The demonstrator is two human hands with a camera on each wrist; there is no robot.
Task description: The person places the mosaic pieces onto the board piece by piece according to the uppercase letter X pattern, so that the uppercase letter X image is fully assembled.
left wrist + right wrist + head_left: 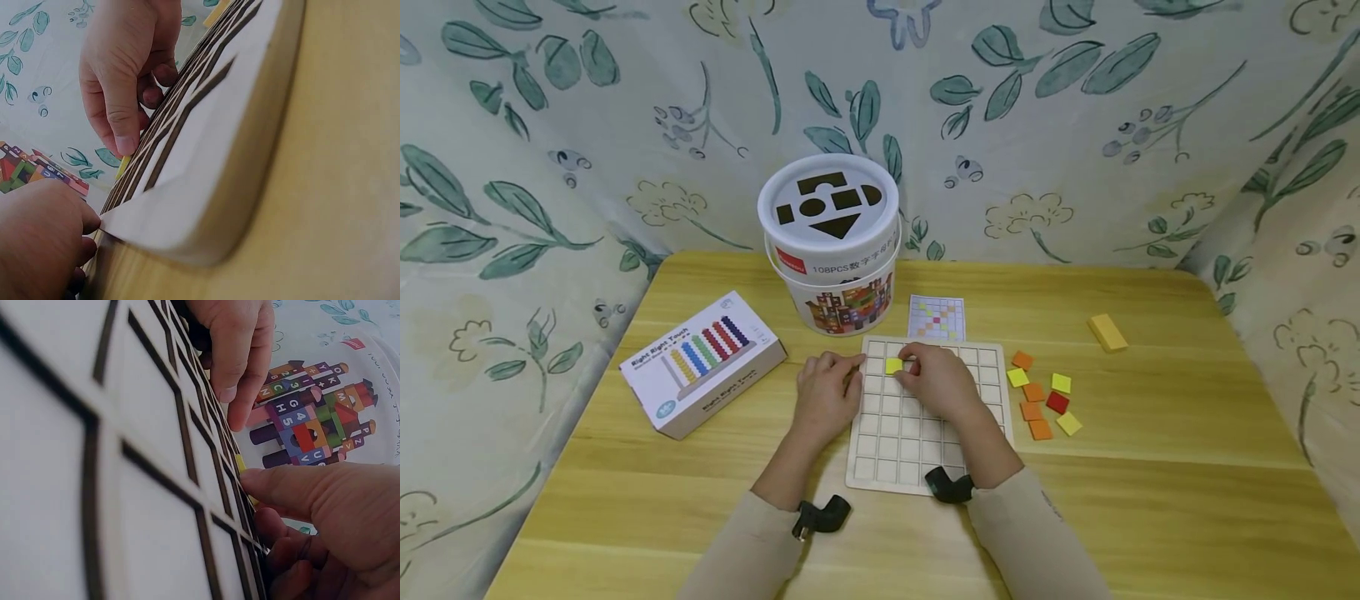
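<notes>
A light wooden grid board point(886, 473) lies flat on the table. My left hand point(827, 392) rests at its far left, fingertips against the board's edge; in the left wrist view the left hand point(44, 231) sits right by the corner. Reaching over the board, my right hand point(942, 379) has thumb and finger at a yellow square tile point(892, 366) in an upper-left cell. From the right wrist view, the right thumb point(275, 487) meets the yellow tile point(241, 464), while the other fingers curl below it.
Right of the board lie several loose orange and yellow tiles and a red tile point(1057, 402). A coloured pattern card point(936, 317) touches the board's far edge. A lidded bucket point(831, 250) stands behind, a white box point(703, 362) at left, a yellow block point(1107, 332) at right.
</notes>
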